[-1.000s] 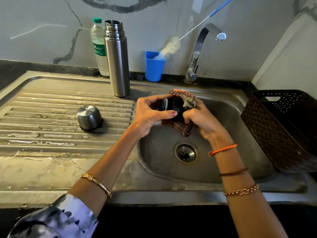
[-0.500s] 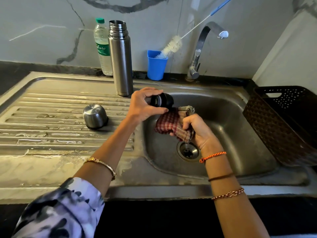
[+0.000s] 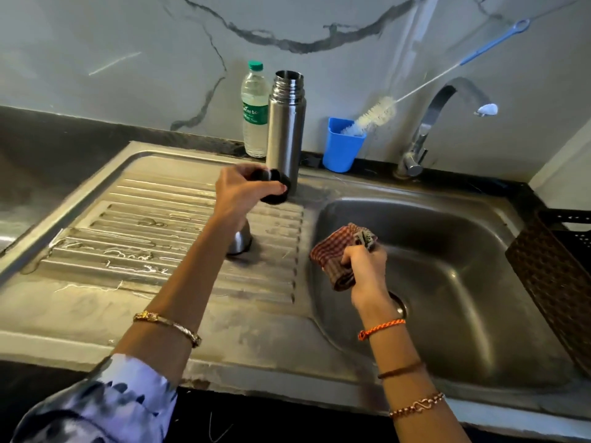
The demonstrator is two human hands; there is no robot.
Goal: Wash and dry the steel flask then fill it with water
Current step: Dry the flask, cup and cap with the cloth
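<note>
Flask (image 3: 285, 132) upright, mouth up

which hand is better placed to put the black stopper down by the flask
Left. The left hand already grips the black round stopper beside the tall steel flask; the right hand holds the checked cloth over the sink.

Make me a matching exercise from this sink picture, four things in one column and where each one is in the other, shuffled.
Things:
1. black stopper
2. checked cloth
3. bottle brush
4. steel flask

Places:
A. standing in the blue cup
B. upright at the back of the draining board
C. gripped in the right hand over the sink basin
D. held in the left hand

Pairs: 1-D, 2-C, 3-A, 4-B
</note>
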